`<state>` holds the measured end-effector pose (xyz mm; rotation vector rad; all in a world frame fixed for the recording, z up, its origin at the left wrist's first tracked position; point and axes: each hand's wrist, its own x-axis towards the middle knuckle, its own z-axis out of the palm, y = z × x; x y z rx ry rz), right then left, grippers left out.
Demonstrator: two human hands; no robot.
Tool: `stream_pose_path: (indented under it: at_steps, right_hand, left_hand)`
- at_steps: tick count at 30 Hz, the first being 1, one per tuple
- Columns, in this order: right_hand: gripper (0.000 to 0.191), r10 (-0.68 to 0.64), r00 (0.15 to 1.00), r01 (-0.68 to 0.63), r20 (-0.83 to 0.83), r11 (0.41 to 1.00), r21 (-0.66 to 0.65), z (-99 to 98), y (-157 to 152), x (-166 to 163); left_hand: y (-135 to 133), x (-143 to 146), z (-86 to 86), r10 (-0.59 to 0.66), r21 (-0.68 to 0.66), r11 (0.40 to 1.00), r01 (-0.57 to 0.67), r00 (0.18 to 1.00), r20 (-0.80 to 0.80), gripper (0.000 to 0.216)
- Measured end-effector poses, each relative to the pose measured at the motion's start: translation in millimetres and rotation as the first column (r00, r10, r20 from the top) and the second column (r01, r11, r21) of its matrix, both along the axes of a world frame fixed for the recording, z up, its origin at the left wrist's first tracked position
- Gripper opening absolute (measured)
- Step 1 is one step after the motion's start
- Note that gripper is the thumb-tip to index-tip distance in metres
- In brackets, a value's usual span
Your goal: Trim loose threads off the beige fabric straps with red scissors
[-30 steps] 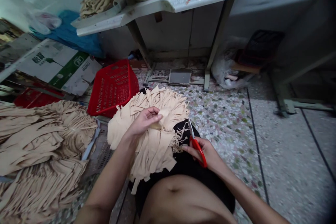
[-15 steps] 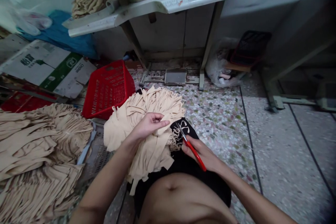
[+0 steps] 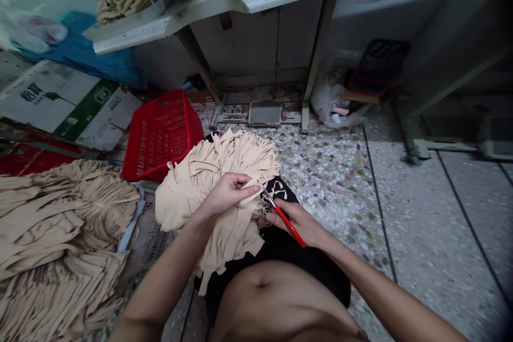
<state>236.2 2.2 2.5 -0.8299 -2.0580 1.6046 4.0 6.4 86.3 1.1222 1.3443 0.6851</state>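
Observation:
A bundle of beige fabric strips (image 3: 208, 176) lies over my left knee, on black shorts. My left hand (image 3: 227, 193) rests on top of the bundle and pinches the end of one strip between thumb and fingers. My right hand (image 3: 297, 220) grips red-handled scissors (image 3: 281, 215). Their blades point up and left and meet the pinched strip end beside my left fingertips.
A big heap of the same beige strips (image 3: 60, 224) fills the left, over a grey crate. A red basket (image 3: 162, 136) lies tipped beyond the bundle. A sewing table (image 3: 224, 0) with a foot pedal (image 3: 264, 113) stands ahead. Speckled floor (image 3: 420, 224) stretches to the right.
My right hand has moved the scissors left and up, from beside the bundle to the strip end held by my left hand. The camera view has shifted slightly.

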Motion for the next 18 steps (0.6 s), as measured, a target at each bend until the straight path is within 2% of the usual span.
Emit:
stream_pose_path:
  at_steps: [7, 14, 18]
  right_hand:
    - [0.042, -0.019, 1.0, 0.019, -0.021, 1.0, -0.023, -0.5, -1.5, 5.1]
    - [0.055, -0.137, 0.99, 0.127, -0.019, 0.952, -0.277, -18.4, -11.0, 1.0]
    - [0.055, -0.163, 0.986, 0.144, -0.041, 0.946, -0.29, -21.7, -16.8, 2.2]
  left_hand:
    - [0.1, -3.1, -6.5, -0.01, -0.025, 1.0, 0.01, 1.0, -0.013, 0.038]
    - [2.7, -2.7, -8.6, 0.007, -0.077, 0.997, -0.005, 1.0, 0.025, 0.039]
    - [3.3, -1.4, -9.5, -0.004, -0.082, 0.997, 0.007, 0.999, 0.038, 0.038]
